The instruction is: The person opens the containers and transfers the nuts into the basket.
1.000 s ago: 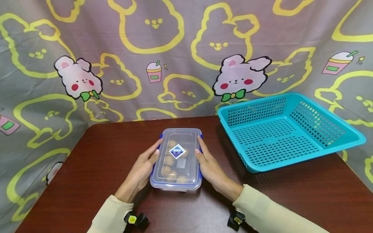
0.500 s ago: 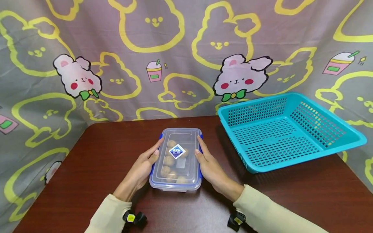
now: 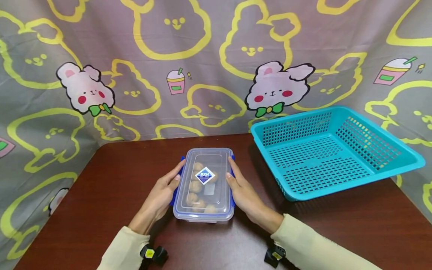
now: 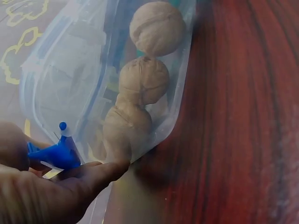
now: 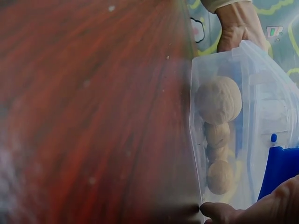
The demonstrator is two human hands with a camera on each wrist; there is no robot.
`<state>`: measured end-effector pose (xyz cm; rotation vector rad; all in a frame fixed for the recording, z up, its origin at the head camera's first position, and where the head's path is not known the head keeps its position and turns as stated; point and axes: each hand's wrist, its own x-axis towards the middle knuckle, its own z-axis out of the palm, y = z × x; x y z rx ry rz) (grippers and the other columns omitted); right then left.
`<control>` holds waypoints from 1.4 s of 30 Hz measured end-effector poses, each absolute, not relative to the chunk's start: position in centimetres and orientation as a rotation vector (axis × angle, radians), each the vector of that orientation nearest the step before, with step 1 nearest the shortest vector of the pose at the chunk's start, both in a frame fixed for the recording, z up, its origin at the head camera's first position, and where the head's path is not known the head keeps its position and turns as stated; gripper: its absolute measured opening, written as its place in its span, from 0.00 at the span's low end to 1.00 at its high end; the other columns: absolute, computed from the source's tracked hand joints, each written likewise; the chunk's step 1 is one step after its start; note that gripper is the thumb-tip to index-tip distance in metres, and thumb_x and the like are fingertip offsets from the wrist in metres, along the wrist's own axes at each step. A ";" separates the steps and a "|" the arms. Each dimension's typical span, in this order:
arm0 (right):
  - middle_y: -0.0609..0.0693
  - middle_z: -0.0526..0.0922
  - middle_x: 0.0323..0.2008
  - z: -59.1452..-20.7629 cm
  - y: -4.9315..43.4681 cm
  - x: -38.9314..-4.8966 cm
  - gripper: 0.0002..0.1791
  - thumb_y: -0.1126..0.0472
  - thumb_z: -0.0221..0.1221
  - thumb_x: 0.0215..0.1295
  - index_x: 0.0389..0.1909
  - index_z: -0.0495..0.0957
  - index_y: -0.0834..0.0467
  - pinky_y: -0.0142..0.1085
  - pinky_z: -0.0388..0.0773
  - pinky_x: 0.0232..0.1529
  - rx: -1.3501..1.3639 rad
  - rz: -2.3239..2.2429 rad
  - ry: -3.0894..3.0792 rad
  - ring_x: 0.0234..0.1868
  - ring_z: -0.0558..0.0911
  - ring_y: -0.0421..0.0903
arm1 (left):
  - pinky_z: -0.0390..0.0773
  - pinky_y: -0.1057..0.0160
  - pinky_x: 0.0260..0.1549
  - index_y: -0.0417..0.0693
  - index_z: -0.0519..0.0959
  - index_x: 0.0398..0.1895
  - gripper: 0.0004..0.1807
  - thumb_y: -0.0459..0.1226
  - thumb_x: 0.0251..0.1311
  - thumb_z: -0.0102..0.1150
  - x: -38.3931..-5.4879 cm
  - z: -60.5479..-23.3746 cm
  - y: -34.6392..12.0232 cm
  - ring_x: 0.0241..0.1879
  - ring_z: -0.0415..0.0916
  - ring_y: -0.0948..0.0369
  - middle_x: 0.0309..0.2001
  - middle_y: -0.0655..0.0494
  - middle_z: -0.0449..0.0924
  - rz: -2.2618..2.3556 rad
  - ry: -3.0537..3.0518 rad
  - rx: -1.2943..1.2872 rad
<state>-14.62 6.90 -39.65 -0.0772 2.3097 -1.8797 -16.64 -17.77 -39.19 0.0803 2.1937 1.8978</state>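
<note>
A clear plastic food container (image 3: 221,198) with a blue-edged lid and a diamond-shaped label stands on the table, holding several walnuts (image 3: 195,186). My left hand (image 3: 156,198) grips its left long side, thumb and fingers at a blue latch (image 4: 58,156) that sticks out from the wall. On the opposite side, my right hand (image 3: 248,195) holds the container with its thumb by the lid's edge. In the right wrist view another blue latch (image 5: 280,170) stands out beside that hand. The lid lies flat on the container.
A turquoise perforated basket (image 3: 317,163) stands to the right, behind my right forearm. The brown wooden table (image 3: 111,180) backs onto a patterned curtain (image 3: 216,48). Each wrist wears a small black camera, such as the left one (image 3: 158,255).
The blue latch on the left side has swung outward, and my left hand has shifted slightly left with it. My right hand and the container stay almost where they were.
</note>
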 end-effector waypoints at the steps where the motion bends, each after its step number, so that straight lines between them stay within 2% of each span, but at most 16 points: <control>1: 0.56 0.51 0.85 -39.6 6.9 -14.6 0.34 0.55 0.41 0.86 0.86 0.44 0.39 0.60 0.49 0.82 -0.089 -1.888 2.306 0.83 0.54 0.60 | 0.76 0.53 0.64 0.62 0.57 0.84 0.30 0.32 0.84 0.32 -16.6 -39.1 -17.8 0.73 0.65 0.47 0.84 0.49 0.52 1.900 2.191 0.086; 5: 0.56 0.50 0.85 -39.6 6.9 -14.6 0.34 0.56 0.41 0.86 0.86 0.43 0.40 0.60 0.47 0.82 -0.104 -1.906 2.295 0.84 0.53 0.60 | 0.78 0.55 0.62 0.63 0.59 0.83 0.30 0.34 0.84 0.33 -16.7 -39.0 -17.8 0.71 0.68 0.47 0.83 0.49 0.54 1.884 2.217 0.070; 8: 0.56 0.50 0.85 -39.6 6.8 -14.6 0.34 0.56 0.41 0.86 0.86 0.43 0.40 0.60 0.47 0.82 -0.098 -1.914 2.294 0.84 0.53 0.60 | 0.75 0.54 0.66 0.61 0.62 0.82 0.29 0.34 0.84 0.36 -16.6 -38.9 -17.7 0.73 0.66 0.48 0.83 0.49 0.56 1.860 2.286 0.063; 14: 0.56 0.51 0.85 -39.7 6.7 -14.7 0.34 0.56 0.41 0.86 0.86 0.44 0.40 0.60 0.48 0.82 -0.086 -1.919 2.298 0.84 0.53 0.60 | 0.72 0.44 0.70 0.54 0.63 0.82 0.28 0.32 0.83 0.39 -16.6 -38.8 -17.7 0.73 0.64 0.50 0.80 0.44 0.59 1.892 2.292 0.053; 19: 0.55 0.51 0.85 -39.9 6.7 -14.8 0.33 0.55 0.41 0.86 0.86 0.45 0.38 0.59 0.47 0.82 -0.068 -1.925 2.295 0.84 0.52 0.59 | 0.73 0.42 0.69 0.58 0.62 0.82 0.28 0.35 0.83 0.41 -16.7 -39.0 -17.7 0.73 0.65 0.52 0.80 0.47 0.61 1.899 2.266 0.046; 27: 0.54 0.51 0.85 -39.9 6.6 -14.7 0.34 0.55 0.42 0.86 0.86 0.45 0.38 0.58 0.48 0.83 -0.057 -1.977 2.236 0.84 0.52 0.58 | 0.77 0.47 0.66 0.66 0.58 0.84 0.30 0.39 0.83 0.44 -16.5 -39.2 -17.5 0.71 0.69 0.48 0.81 0.47 0.61 1.862 2.262 0.042; 35: 0.54 0.49 0.85 -40.4 6.7 -15.0 0.34 0.55 0.42 0.86 0.86 0.44 0.37 0.57 0.49 0.83 -0.082 -2.045 2.144 0.83 0.54 0.57 | 0.63 0.48 0.74 0.68 0.56 0.84 0.31 0.41 0.83 0.45 -16.5 -39.6 -17.4 0.78 0.56 0.52 0.85 0.56 0.51 1.840 2.280 0.081; 42: 0.54 0.47 0.86 -40.4 6.8 -15.1 0.35 0.55 0.43 0.86 0.85 0.43 0.36 0.58 0.51 0.82 -0.071 -2.058 2.097 0.83 0.54 0.58 | 0.56 0.46 0.78 0.68 0.56 0.84 0.31 0.40 0.82 0.45 -16.5 -39.6 -17.4 0.81 0.50 0.53 0.85 0.56 0.49 1.827 2.287 0.105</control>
